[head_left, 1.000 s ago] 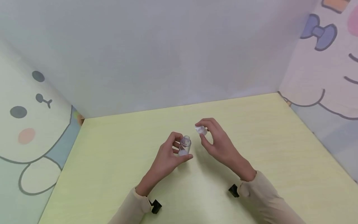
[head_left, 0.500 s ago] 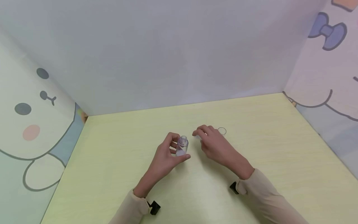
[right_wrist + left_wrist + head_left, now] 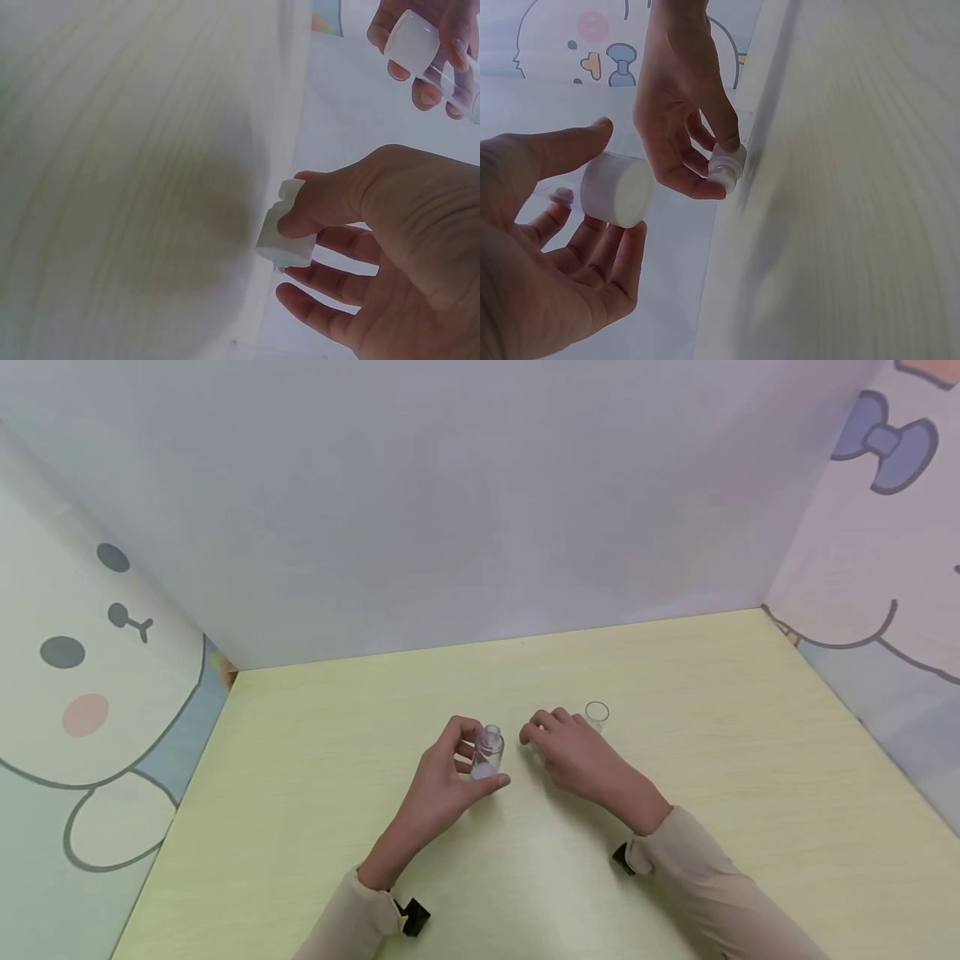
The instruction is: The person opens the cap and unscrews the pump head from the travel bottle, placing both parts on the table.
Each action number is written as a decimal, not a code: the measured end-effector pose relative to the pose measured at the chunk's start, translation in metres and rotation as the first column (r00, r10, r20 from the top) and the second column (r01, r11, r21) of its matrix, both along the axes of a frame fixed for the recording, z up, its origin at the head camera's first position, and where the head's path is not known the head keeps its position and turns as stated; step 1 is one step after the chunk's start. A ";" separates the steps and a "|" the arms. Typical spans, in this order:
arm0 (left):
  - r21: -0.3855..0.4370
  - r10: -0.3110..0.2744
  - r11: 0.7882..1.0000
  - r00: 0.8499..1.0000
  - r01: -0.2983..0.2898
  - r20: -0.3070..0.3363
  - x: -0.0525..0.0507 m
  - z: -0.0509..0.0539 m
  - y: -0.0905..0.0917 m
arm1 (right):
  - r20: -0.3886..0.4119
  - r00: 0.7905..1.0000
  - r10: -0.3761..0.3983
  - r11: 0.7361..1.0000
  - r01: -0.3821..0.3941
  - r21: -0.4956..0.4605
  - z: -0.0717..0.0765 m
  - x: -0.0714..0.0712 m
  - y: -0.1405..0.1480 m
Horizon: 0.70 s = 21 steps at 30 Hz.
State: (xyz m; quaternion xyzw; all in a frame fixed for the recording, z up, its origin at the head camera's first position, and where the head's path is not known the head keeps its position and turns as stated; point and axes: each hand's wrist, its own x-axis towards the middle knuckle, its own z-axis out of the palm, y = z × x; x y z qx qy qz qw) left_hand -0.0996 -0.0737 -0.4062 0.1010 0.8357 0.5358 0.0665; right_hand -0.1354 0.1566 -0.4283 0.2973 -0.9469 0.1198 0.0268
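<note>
My left hand (image 3: 442, 781) holds a small clear bottle (image 3: 490, 753) upright above the table, its narrow neck uncovered. The bottle's white base (image 3: 627, 190) faces the camera in the left wrist view. To its right, my right hand (image 3: 579, 757) pinches a small white pump head (image 3: 286, 238) between thumb and fingers, low over the tabletop. From the head view that piece is hidden behind the fingers; the left wrist view shows it too. Just behind the right hand stands a clear, cup-like cap (image 3: 597, 716) with its round rim upward, partly covered by the hand.
A pale yellow wood-grain table (image 3: 330, 810) lies under both hands. A plain grey-white panel (image 3: 450, 510) closes off the back, with cartoon-printed panels (image 3: 82, 718) at the sides. A small black device (image 3: 415, 917) sits at the left cuff.
My right hand has turned over and lowered toward the table with the pump head, so the clear cap behind it shows. The left hand keeps the bottle nearly in place. The head view shifted slightly.
</note>
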 end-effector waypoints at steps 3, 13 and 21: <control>-0.004 0.002 1.000 1.000 -0.002 0.002 0.000 0.000 0.000 | -0.005 1.000 0.001 1.000 -0.001 0.026 -0.001 -0.001 0.000; -0.019 0.000 1.000 1.000 0.000 -0.003 -0.002 -0.002 0.000 | -0.010 1.000 -0.010 0.999 0.011 0.046 -0.002 -0.002 0.000; -0.028 0.001 1.000 1.000 -0.001 -0.008 -0.008 -0.006 0.001 | -0.015 0.999 -0.038 0.999 0.039 0.016 -0.002 -0.002 0.000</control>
